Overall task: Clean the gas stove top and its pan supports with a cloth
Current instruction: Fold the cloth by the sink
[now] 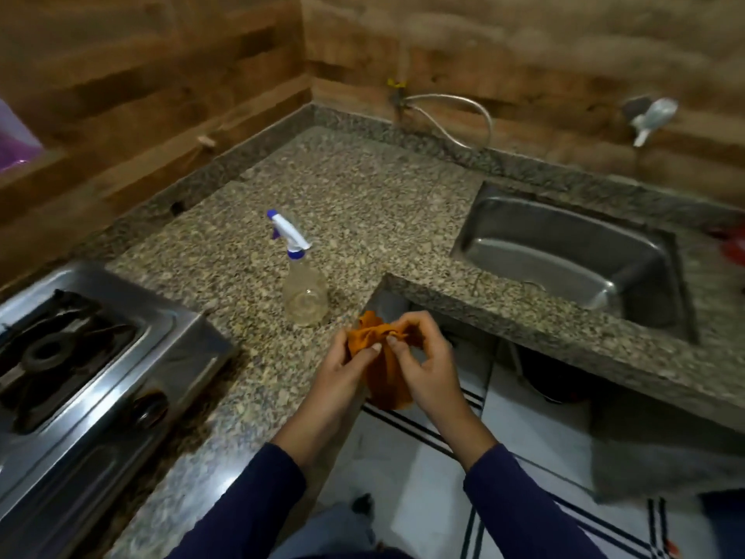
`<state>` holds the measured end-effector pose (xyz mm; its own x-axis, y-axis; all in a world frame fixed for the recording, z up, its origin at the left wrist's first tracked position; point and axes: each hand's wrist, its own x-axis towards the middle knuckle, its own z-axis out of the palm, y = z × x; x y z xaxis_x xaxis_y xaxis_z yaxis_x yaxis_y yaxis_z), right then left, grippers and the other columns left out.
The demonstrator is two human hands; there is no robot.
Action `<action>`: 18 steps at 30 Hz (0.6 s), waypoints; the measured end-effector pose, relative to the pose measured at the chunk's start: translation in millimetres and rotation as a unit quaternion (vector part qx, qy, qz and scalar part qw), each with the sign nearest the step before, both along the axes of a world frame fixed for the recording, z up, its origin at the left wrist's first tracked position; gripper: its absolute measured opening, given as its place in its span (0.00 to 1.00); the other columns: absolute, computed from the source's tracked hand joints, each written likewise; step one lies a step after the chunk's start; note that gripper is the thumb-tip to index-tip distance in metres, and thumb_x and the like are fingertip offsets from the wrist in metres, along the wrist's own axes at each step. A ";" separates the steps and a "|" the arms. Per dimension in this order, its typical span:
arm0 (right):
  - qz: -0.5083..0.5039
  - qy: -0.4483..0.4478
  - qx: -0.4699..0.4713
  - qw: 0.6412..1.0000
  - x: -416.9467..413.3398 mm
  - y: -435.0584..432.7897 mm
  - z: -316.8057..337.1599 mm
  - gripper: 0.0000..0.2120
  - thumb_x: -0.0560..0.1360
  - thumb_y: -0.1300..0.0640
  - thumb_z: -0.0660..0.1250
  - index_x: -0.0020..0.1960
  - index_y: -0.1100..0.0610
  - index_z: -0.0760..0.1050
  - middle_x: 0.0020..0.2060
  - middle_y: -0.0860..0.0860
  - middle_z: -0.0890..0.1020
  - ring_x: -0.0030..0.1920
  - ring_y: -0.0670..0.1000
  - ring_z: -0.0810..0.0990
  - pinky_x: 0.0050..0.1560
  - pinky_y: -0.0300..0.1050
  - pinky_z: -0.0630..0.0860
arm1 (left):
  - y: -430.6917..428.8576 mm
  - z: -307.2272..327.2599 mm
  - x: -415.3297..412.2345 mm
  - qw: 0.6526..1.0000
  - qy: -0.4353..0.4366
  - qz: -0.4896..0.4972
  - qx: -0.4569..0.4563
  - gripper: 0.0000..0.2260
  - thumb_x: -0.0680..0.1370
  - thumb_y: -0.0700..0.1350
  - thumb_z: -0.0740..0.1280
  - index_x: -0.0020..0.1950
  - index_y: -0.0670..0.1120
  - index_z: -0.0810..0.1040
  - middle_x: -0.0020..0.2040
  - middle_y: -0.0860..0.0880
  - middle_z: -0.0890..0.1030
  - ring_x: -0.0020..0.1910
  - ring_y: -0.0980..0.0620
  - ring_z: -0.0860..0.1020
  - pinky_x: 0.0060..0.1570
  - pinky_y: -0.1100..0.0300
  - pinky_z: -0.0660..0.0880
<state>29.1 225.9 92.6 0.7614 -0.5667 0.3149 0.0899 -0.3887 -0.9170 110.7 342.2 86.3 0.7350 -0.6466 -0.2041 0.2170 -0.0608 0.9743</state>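
While both hands bunch an orange cloth (pixel 377 336) above the counter's inner corner, the gas stove (pixel 133 381) sits well to the left, its dark pan support (pixel 60 328) in place. Left hand (pixel 342 373) and right hand (pixel 431 369) each pinch the fabric with curled fingers, apparently gathering it into a wiping pad. A spray bottle (pixel 304 292) stands close by on the speckled granite counter (pixel 363 195), with a steel sink (pixel 564 252) to the right, wood-panelled walls (pixel 161 74) behind and a tiled floor (pixel 423 478) below.

Both sleeved arms are reaching forward, the left hand (pixel 342 375) and right hand (pixel 429 367) pinching the bunched cloth (pixel 373 334) between them.
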 end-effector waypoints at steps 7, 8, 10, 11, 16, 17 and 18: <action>-0.067 0.076 -0.044 0.994 17.2 -53.6 -2.4 0.05 0.78 0.57 0.67 0.51 0.52 0.71 0.47 0.48 0.74 0.48 0.44 0.75 0.47 0.35 0.70 | -46.6 1.8 22.1 0.997 0.038 -0.046 -0.042 0.15 0.73 0.42 0.73 0.53 0.36 0.74 0.45 0.42 0.79 0.45 0.49 0.78 0.46 0.56 0.73; -0.064 0.101 -0.048 0.992 21.3 -59.9 -3.7 0.06 0.78 0.54 0.67 0.54 0.50 0.72 0.49 0.47 0.74 0.50 0.43 0.75 0.49 0.35 0.71 | -51.0 2.0 26.4 0.997 0.048 -0.048 -0.049 0.14 0.71 0.43 0.73 0.52 0.38 0.75 0.44 0.43 0.79 0.44 0.50 0.78 0.44 0.57 0.74; -0.033 0.142 -0.006 0.989 30.5 -70.1 -2.7 0.10 0.77 0.53 0.69 0.58 0.49 0.74 0.52 0.45 0.77 0.54 0.43 0.76 0.53 0.38 0.74 | -55.3 1.6 36.6 0.997 0.052 -0.043 -0.048 0.14 0.69 0.42 0.70 0.52 0.41 0.74 0.42 0.44 0.78 0.42 0.51 0.77 0.40 0.62 0.75; -0.004 0.142 0.032 0.989 36.2 -72.1 -1.2 0.09 0.77 0.55 0.70 0.57 0.50 0.76 0.51 0.44 0.79 0.53 0.42 0.78 0.54 0.39 0.75 | -54.7 0.0 43.8 0.998 0.048 -0.034 -0.039 0.14 0.69 0.42 0.70 0.53 0.41 0.73 0.43 0.44 0.78 0.41 0.51 0.77 0.38 0.63 0.75; 0.011 0.093 0.101 0.991 76.7 -65.2 -4.9 0.10 0.73 0.65 0.72 0.46 0.51 0.78 0.43 0.48 0.82 0.47 0.44 0.81 0.49 0.39 0.78 | -36.0 -10.1 81.5 0.996 0.091 0.003 0.021 0.17 0.76 0.42 0.73 0.63 0.45 0.75 0.55 0.43 0.84 0.53 0.47 0.83 0.46 0.57 0.80; 0.019 0.099 0.124 0.987 90.0 -58.8 -7.7 0.09 0.73 0.65 0.73 0.46 0.51 0.79 0.43 0.49 0.82 0.47 0.47 0.81 0.49 0.42 0.78 | -26.3 -11.6 89.6 0.996 0.090 -0.009 0.025 0.15 0.77 0.42 0.71 0.63 0.45 0.77 0.56 0.44 0.85 0.54 0.46 0.84 0.47 0.58 0.81; 0.023 0.109 0.160 0.981 101.4 -54.3 -14.0 0.09 0.73 0.65 0.72 0.47 0.53 0.79 0.44 0.51 0.82 0.47 0.50 0.81 0.48 0.42 0.78 | -18.3 -10.8 93.3 0.996 0.085 -0.019 0.027 0.13 0.77 0.42 0.70 0.62 0.44 0.79 0.55 0.44 0.85 0.54 0.46 0.84 0.47 0.59 0.81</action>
